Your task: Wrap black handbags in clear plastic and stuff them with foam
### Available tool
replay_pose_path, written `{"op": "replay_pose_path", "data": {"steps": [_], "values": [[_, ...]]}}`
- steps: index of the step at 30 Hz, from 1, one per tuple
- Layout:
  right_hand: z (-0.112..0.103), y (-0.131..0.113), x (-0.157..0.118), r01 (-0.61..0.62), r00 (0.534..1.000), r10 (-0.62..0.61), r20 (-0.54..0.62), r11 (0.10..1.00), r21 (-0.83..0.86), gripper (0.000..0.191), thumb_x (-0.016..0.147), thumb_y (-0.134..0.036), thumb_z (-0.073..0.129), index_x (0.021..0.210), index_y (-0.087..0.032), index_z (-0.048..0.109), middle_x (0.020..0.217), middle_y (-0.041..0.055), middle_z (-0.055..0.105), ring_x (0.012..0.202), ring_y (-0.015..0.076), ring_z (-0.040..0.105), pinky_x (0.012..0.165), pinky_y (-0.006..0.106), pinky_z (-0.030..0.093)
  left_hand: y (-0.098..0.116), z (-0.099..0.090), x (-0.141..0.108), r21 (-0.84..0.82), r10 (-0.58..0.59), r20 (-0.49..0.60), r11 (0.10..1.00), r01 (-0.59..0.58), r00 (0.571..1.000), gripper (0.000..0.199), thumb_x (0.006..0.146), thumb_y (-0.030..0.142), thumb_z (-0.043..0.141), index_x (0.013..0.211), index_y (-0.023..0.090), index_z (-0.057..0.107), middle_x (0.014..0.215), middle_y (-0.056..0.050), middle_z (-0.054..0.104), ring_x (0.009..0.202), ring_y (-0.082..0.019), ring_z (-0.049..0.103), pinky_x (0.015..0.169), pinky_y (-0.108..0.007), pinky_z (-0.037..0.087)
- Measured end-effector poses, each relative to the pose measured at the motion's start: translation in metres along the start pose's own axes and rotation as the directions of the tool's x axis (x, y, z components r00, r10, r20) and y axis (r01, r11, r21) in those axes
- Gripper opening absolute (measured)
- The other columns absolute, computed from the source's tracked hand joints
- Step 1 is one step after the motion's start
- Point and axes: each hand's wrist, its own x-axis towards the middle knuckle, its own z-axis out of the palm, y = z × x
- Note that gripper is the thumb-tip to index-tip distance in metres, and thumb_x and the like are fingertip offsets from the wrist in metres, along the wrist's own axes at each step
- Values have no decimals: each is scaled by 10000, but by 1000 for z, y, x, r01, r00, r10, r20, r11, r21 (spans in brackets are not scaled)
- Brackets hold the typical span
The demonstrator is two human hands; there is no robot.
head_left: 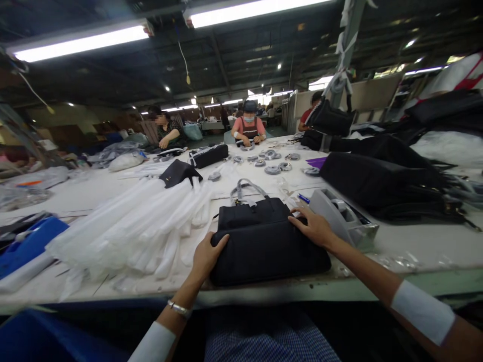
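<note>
A black bag (264, 241) lies at the table's front edge, its grey-wrapped handles (247, 188) pointing away from me. My left hand (207, 254) grips the bag's left side, with the thumb on top and the other fingers hidden beside it. At the upper right of the bag rests my right hand (311, 226), fingers spread and thumb on the black fabric. Just beyond that hand are a blue pen (303, 198) and a grey tape dispenser (335, 213).
White padded strips (124, 231) are heaped left of the bag, beside a blue holder (30, 244). Black bags (381, 181) are piled at the right. Coiled grey straps (272, 170) lie mid-table. Across the table sits a person (249, 125) in a mask; other people are further off.
</note>
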Motion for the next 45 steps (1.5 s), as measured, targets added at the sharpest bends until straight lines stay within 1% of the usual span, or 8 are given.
{"op": "replay_pose_path", "data": {"steps": [9, 19, 25, 31, 34, 39, 41, 45], "values": [[8, 4, 21, 3, 987, -2, 163, 1000, -6, 455, 881, -628, 447, 1011, -254, 670, 737, 21, 704, 755, 222, 655, 674, 305, 432, 0, 6, -3, -132, -2, -82, 991, -9, 997, 455, 812, 644, 546, 910, 207, 627, 888, -54, 705, 863, -258, 652, 776, -340, 468], [15, 8, 33, 24, 983, -15, 181, 999, -45, 410, 871, -598, 476, 924, -231, 650, 631, -1, 652, 674, 195, 625, 619, 276, 391, 28, -13, 10, 311, 129, 11, 942, -126, 992, 426, 909, 482, 518, 1229, 212, 594, 1090, -163, 694, 1090, -358, 616, 897, -476, 464], [10, 0, 33, 44, 981, -29, 191, 996, -73, 382, 897, -558, 462, 954, -224, 639, 637, 5, 659, 681, 202, 636, 622, 278, 411, 74, 27, -16, 120, 601, 229, 763, -635, 766, 422, 970, 224, 391, 1376, 260, 501, 1461, -69, 484, 1368, -247, 414, 1148, -455, 275], [-16, 3, -12, 46, 999, -47, -4, 992, -121, 367, 904, -473, 457, 1077, -200, 632, 1082, 117, 704, 983, 296, 651, 834, 398, 477, 79, 49, -26, 77, 542, 219, 819, -568, 811, 469, 973, 369, 412, 1411, 211, 467, 1496, -82, 434, 1400, -269, 367, 1160, -477, 262], [-27, 12, -45, -172, 985, 171, 31, 985, 18, 424, 860, -541, 493, 1045, -194, 652, 1050, 135, 715, 964, 331, 668, 889, 467, 490, 78, 45, -22, 51, 525, 223, 835, -548, 821, 474, 962, 408, 440, 1392, 217, 492, 1473, -85, 466, 1381, -271, 397, 1160, -476, 263], [-28, 18, -67, -558, 830, 391, 399, 583, 590, 575, 873, -678, 360, 1169, -239, 582, 950, 119, 741, 864, 282, 716, 779, 442, 574, 80, 42, -19, 3, 514, 198, 851, -525, 834, 496, 945, 464, 472, 1374, 220, 514, 1451, -85, 494, 1362, -272, 421, 1168, -460, 256], [-19, 15, -62, -499, 866, 318, 386, 501, 707, 582, 895, -665, 260, 1104, -241, 600, 910, 121, 741, 846, 277, 720, 759, 450, 582, 80, 39, -17, -3, 502, 187, 860, -511, 844, 502, 946, 482, 465, 1372, 221, 519, 1445, -81, 501, 1351, -266, 437, 1166, -441, 269], [21, -5, -40, -256, 963, 101, 250, 636, 728, 454, 888, -576, 335, 969, -250, 641, 839, 101, 737, 877, 290, 711, 773, 471, 579, 79, 32, -11, 1, 453, 183, 888, -461, 873, 511, 955, 512, 423, 1377, 240, 516, 1441, -61, 509, 1336, -248, 461, 1151, -404, 314]]}}
